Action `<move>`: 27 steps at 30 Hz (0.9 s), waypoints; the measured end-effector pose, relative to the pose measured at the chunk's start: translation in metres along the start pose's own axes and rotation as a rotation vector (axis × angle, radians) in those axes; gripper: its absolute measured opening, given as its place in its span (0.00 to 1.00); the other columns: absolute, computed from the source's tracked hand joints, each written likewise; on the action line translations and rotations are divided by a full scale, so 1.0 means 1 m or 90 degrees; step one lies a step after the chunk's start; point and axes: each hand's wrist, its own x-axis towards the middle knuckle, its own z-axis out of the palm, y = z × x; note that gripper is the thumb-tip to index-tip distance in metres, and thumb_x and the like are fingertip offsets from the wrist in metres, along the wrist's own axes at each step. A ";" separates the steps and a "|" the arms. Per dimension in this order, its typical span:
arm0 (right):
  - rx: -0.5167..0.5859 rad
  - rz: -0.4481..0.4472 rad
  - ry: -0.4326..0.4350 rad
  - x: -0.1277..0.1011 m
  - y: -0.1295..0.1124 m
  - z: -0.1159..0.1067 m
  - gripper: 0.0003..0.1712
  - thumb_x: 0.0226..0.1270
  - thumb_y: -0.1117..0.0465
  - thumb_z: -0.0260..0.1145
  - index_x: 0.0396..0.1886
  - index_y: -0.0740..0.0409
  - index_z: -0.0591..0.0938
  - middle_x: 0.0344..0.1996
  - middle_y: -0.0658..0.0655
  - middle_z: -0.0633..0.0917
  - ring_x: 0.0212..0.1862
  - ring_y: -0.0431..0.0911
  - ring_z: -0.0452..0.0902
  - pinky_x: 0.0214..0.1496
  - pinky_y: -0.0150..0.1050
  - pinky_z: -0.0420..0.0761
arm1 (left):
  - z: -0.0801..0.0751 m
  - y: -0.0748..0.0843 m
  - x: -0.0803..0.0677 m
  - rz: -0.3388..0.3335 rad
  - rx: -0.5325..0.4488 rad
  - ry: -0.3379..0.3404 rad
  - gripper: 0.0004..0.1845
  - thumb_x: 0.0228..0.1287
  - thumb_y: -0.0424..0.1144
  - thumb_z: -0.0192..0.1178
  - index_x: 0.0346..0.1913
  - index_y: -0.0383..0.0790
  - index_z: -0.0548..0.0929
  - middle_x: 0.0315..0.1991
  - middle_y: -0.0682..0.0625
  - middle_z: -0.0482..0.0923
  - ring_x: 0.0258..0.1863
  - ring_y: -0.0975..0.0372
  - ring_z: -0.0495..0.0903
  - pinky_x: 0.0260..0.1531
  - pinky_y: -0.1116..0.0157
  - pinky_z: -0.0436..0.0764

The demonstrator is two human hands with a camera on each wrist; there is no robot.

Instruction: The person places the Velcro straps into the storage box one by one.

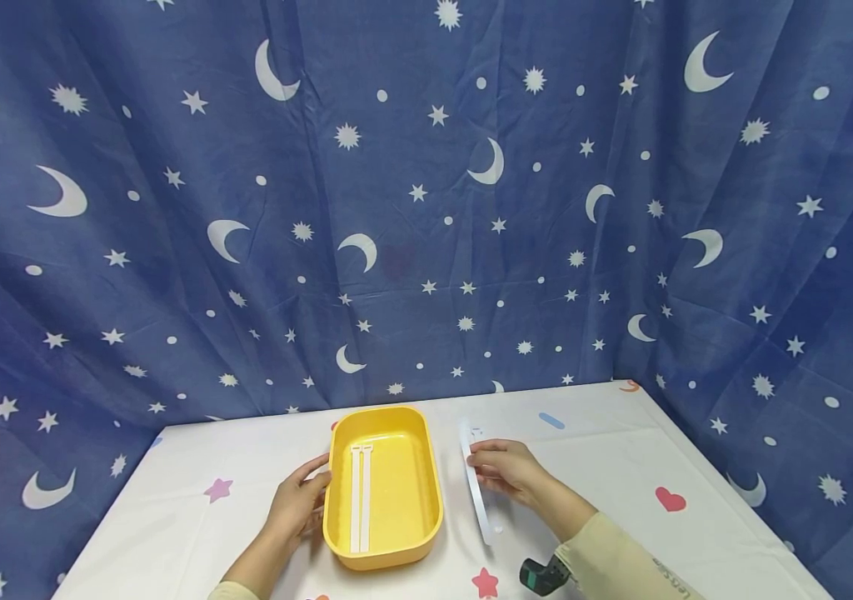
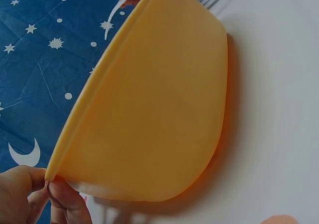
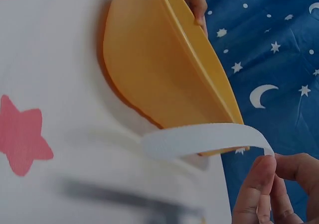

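A yellow plastic tub (image 1: 406,500) stands on the table in the head view. Two white cable straps (image 1: 361,500) with slotted ends lie lengthwise along its left side. My left hand (image 1: 299,504) pinches the tub's rim at its left edge, thumb and fingers meeting across it in the left wrist view. To the right of the tub, my right hand (image 1: 509,471) holds another white strap (image 1: 476,496) near its far end. In the right wrist view that strap (image 3: 199,139) curves away from the pinching fingertips, its loose end toward the table.
White cloth printed with stars, a heart and other shapes covers the table (image 1: 591,492). Behind and at the sides hangs a blue curtain (image 1: 411,208) with moons and stars. A dark device (image 1: 539,577) shows below my right sleeve.
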 end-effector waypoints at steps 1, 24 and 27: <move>0.000 0.000 -0.002 0.000 0.000 0.001 0.19 0.58 0.70 0.69 0.49 0.71 0.80 0.31 0.56 0.84 0.27 0.41 0.80 0.30 0.31 0.84 | 0.000 0.000 0.000 0.000 0.001 0.000 0.25 0.72 0.40 0.54 0.69 0.38 0.70 0.42 0.40 0.80 0.31 0.61 0.84 0.29 0.63 0.86; 0.008 -0.012 -0.110 -0.009 -0.023 0.040 0.21 0.60 0.69 0.70 0.52 0.72 0.78 0.34 0.57 0.84 0.31 0.42 0.83 0.38 0.34 0.87 | 0.000 0.000 -0.002 0.000 0.005 0.005 0.25 0.71 0.39 0.54 0.69 0.38 0.71 0.42 0.40 0.80 0.31 0.61 0.83 0.29 0.63 0.86; 0.004 -0.013 -0.121 -0.010 -0.027 0.049 0.20 0.59 0.69 0.70 0.51 0.70 0.79 0.34 0.58 0.84 0.31 0.42 0.83 0.39 0.34 0.87 | 0.000 0.001 -0.002 0.002 0.006 0.005 0.25 0.71 0.39 0.54 0.69 0.38 0.71 0.42 0.40 0.80 0.30 0.61 0.83 0.28 0.63 0.86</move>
